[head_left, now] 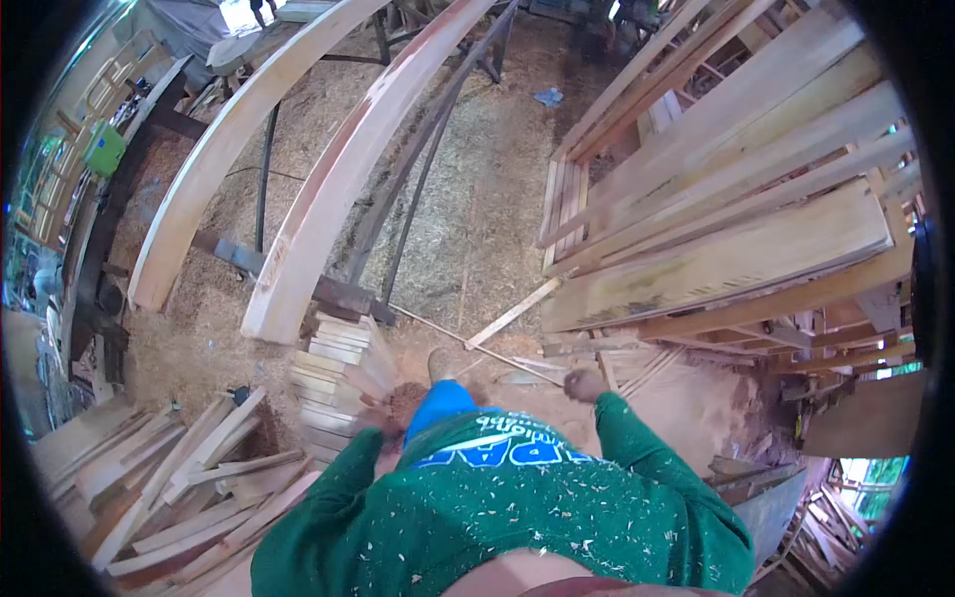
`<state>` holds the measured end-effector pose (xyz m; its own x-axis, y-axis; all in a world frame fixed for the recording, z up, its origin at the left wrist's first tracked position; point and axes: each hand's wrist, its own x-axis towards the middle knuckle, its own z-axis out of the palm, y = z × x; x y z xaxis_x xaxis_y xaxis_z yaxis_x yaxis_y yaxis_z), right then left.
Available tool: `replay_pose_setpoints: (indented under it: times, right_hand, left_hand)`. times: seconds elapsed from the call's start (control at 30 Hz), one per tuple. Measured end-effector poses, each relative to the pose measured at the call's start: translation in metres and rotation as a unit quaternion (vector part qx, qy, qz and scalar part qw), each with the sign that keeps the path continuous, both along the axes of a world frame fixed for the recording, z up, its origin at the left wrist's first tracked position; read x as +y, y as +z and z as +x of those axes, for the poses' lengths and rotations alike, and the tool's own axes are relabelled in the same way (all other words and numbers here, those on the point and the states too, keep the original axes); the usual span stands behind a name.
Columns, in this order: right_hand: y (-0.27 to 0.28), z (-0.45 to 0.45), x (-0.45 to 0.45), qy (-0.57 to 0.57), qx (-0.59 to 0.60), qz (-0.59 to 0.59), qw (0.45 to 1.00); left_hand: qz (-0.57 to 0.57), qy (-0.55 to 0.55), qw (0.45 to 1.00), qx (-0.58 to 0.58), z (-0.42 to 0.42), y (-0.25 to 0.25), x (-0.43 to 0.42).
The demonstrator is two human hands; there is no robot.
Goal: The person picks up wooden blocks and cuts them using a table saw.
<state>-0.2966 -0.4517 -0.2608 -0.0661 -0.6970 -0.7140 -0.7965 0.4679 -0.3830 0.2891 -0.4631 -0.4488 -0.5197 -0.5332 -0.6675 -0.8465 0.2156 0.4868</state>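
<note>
Two long boards (333, 199), one wood stack (338, 373).
I see the left hand (386, 422) beside the stack, right hand (585, 386) over the floor (448, 269); I cannot tell either grip.

I see room to pass above the brown floor strewn with shavings (458, 259), between the long curved pale-wood beam (343, 174) and the broad pale planks (726, 264); beside the left hand (384, 424), a stack of short pale boards (333, 373) obstructs.

Floor (686, 398), scattered sawdust (458, 249), stacked boards (330, 370), loose planks (204, 458)
</note>
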Motion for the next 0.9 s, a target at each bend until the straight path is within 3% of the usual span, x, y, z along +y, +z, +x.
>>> replay_pose_setpoints:
  times: [0.03,0.07,0.1,0.13,0.17,0.2,0.27,0.33,0.43,0.53,0.63,0.73,0.77,0.8,0.83,0.9]
  right_hand:
    - [-0.003,-0.002,-0.027,0.058,0.035,-0.068,0.995]
    - [-0.003,-0.003,-0.052,0.11,0.07,-0.133,0.983]
    - [0.008,-0.002,-0.079,0.046,0.05,-0.135,0.988]
    - [0.029,0.004,-0.104,-0.021,0.033,-0.137,0.99]
    - [0.069,0.017,-0.126,-0.074,0.006,-0.137,0.988]
    - [0.102,0.026,-0.147,-0.127,-0.02,-0.141,0.982]
    - [0.111,0.013,-0.177,-0.133,-0.014,-0.128,0.983]
    - [0.098,-0.007,-0.195,-0.157,-0.009,-0.149,0.976]
    - [0.039,-0.056,-0.206,-0.126,0.051,-0.145,0.98]
    - [-0.01,-0.099,-0.216,-0.175,-0.023,0.019,0.984]
    - [-0.071,-0.144,-0.234,-0.074,-0.058,0.038,0.995]
    - [-0.069,-0.182,-0.304,-0.003,-0.055,0.084,0.995]
    - [-0.063,-0.19,-0.331,-0.078,-0.085,0.125,0.985]
    - [-0.043,-0.2,-0.374,-0.152,-0.115,0.162,0.968]
    - [-0.023,-0.216,-0.414,-0.097,-0.092,0.115,0.984]
    - [-0.008,-0.242,-0.486,0.004,-0.018,-0.001,1.0]
  left_hand:
    - [-0.012,0.016,0.997,0.076,-0.025,-0.01,-0.028]
    - [0.044,0.072,0.985,0.15,-0.046,-0.015,-0.07]
    - [0.103,0.125,0.961,0.223,-0.069,-0.017,-0.113]
    - [0.141,0.208,0.949,0.192,-0.096,0.029,-0.14]
    - [0.172,0.295,0.925,0.165,-0.139,0.137,-0.177]
    - [0.186,0.292,0.911,0.223,-0.161,0.142,-0.204]
    - [0.226,0.28,0.871,0.336,-0.203,0.147,-0.258]
    - [0.166,0.275,0.894,0.314,-0.244,0.228,-0.301]
    - [0.232,0.306,0.863,0.327,-0.283,0.213,-0.364]
    - [0.236,0.319,0.859,0.323,-0.322,0.213,-0.427]
    - [0.24,0.317,0.87,0.291,-0.354,0.179,-0.503]
    - [0.119,0.205,0.951,0.198,-0.351,0.099,-0.582]
    - [0.088,0.15,0.975,0.138,-0.346,0.074,-0.609]
    - [-0.034,-0.098,0.99,0.093,-0.324,0.026,-0.642]
    - [-0.199,-0.308,0.928,0.074,-0.311,-0.004,-0.673]
    - [-0.229,-0.359,0.905,0.03,-0.33,0.027,-0.72]
